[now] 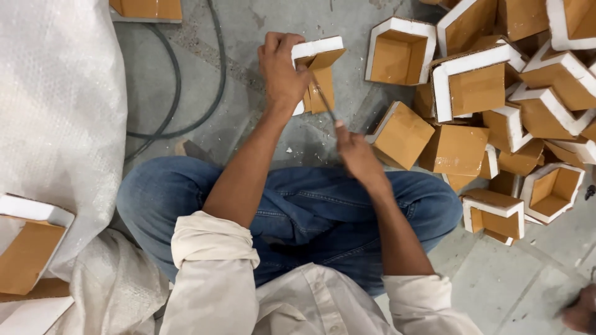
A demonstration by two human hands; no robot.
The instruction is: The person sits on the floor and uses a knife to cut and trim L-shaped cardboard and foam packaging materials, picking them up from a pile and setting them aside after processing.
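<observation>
I sit cross-legged on a concrete floor. My left hand (282, 68) grips a corner piece (321, 62) made of white foam faced with brown cardboard, held out in front of my knees. My right hand (355, 152) holds a thin knife blade (325, 102) whose tip reaches up to the underside of that piece. Small white foam crumbs lie on the floor beneath it.
A heap of several similar foam-and-cardboard corner pieces (496, 93) covers the floor to the right. A white woven sack (56, 105) fills the left side, with another corner piece (28, 245) beside it. Black cables (177, 80) loop on the floor. Another person's hand (583, 313) shows at bottom right.
</observation>
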